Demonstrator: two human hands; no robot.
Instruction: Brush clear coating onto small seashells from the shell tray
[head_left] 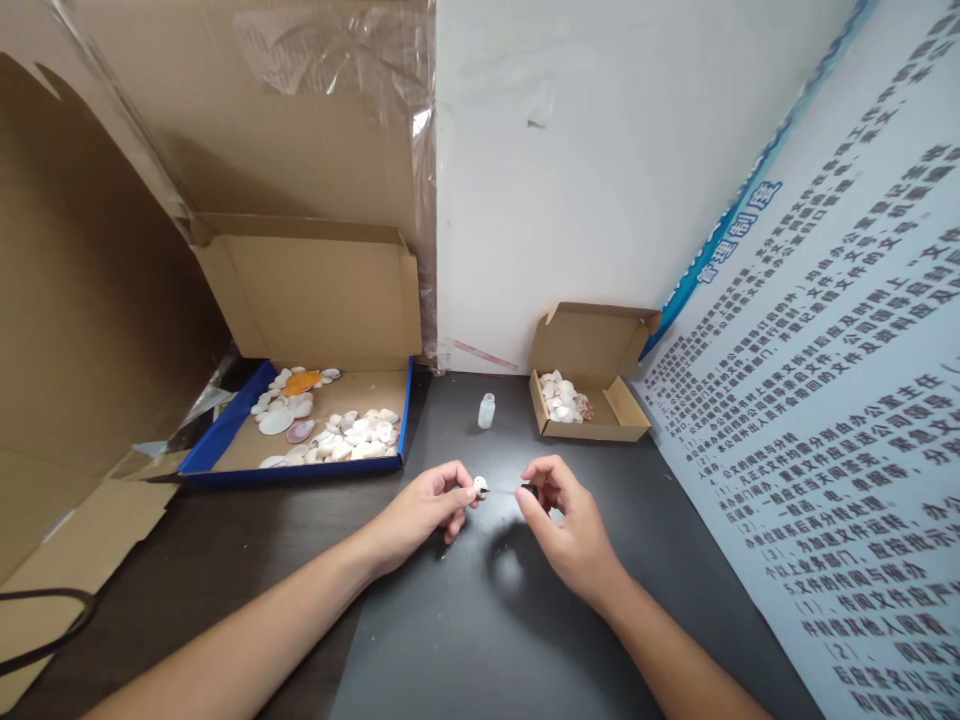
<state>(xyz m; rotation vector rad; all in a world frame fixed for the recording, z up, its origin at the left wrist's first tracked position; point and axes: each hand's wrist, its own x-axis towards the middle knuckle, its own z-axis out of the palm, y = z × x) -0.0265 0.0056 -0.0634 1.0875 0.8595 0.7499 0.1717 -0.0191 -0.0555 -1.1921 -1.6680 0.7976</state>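
Note:
Pinched between the thumb and fingers of my left hand [439, 500] is a small whitish seashell [480, 485]. My right hand [562, 510] is closed on a black bottle cap [529, 491] from which a thin brush [501, 491] sticks out to the left. The dark tip of the brush meets the shell, as far as I can see. Behind both hands, a small white bottle [486, 411] stands upright on the table with no cap on it.
An open blue-edged box [300, 468] holding several shells lies at the left. At the back right stands a smaller open cardboard box [592, 432] with more shells. A white wall [585, 200] rises behind, and a printed board [847, 400] leans along the right.

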